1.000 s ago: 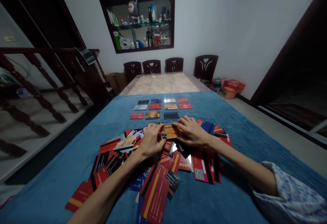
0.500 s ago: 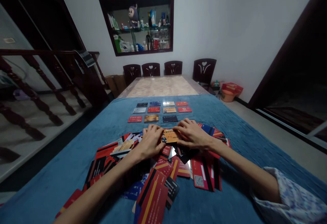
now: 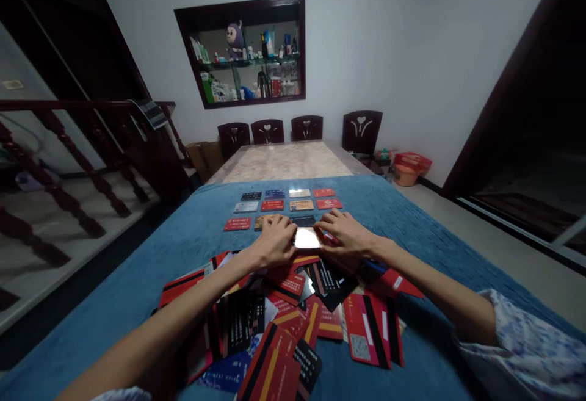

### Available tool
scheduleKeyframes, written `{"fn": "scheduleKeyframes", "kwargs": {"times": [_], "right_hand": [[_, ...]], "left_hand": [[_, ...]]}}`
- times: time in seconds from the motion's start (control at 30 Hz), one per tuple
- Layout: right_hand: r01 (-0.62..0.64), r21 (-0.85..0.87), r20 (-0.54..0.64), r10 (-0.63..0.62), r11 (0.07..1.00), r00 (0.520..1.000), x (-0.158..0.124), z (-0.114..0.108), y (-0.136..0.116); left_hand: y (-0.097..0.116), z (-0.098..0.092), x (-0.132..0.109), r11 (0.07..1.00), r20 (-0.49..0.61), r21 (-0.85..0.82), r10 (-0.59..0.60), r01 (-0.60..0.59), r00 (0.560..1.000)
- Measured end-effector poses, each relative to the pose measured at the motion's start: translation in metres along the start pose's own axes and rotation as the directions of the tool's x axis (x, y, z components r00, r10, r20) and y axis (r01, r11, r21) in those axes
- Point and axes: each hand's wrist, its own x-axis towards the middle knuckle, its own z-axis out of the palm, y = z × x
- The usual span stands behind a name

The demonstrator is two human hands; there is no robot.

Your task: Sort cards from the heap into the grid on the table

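A card (image 3: pixel 307 238), its face washed white by glare, is held flat by its two short edges between my hands. My left hand (image 3: pixel 273 240) pinches the left edge, fingers bent. On the right edge are the closed fingers of my right hand (image 3: pixel 345 234). Just beyond, three rows of cards lie apart on the blue cloth; in the nearest row are a red card (image 3: pixel 237 224), a gold card (image 3: pixel 259 224) partly behind my left hand, and a dark blue card (image 3: pixel 304 221). Under my wrists spreads a loose heap of red, black and blue cards (image 3: pixel 279 361).
The blue cloth (image 3: pixel 137 279) covers the near part of a long table (image 3: pixel 288 162). Dark chairs (image 3: pixel 361 129) stand at its far end, below a wall niche with shelves. A wooden railing (image 3: pixel 68 169) runs along the left; a pinkish bucket (image 3: pixel 405 174) sits at right.
Both hands have moved the card forward off the heap towards the laid-out rows. Its orange face now shows as white glare. Some heap cards have shifted, and the camera has tilted slightly.
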Motion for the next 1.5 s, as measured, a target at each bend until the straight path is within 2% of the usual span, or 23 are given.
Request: {"fn": "scheduleKeyframes", "kwargs": {"times": [0.2, 0.67, 0.97, 1.2, 1.5], "right_hand": [[-0.049, -0.058, 0.068, 0.053, 0.997, 0.996, 0.018, -0.005, 0.018], [-0.123, -0.154, 0.124, 0.143, 0.98, 0.982, 0.067, -0.004, 0.044], [-0.2, -0.158, 0.203, 0.23, 0.967, 0.952, 0.097, 0.001, 0.063], [-0.244, -0.165, 0.307, 0.285, 0.956, 0.908, 0.116, 0.006, 0.075], [-0.26, -0.167, 0.361, 0.304, 0.951, 0.881, 0.128, 0.015, 0.081]], "left_hand": [[-0.012, 0.0, 0.025, 1.0, -0.004, 0.007, -0.005, 0.005, 1.0], [-0.047, 0.008, 0.073, 0.996, 0.074, 0.071, -0.065, 0.059, 0.995], [-0.067, 0.022, 0.107, 0.983, 0.094, 0.146, -0.126, 0.111, 0.988], [-0.067, 0.027, 0.125, 0.966, 0.148, 0.191, -0.203, 0.174, 0.968], [-0.069, 0.032, 0.137, 0.955, 0.216, 0.201, -0.261, 0.219, 0.941]]}}
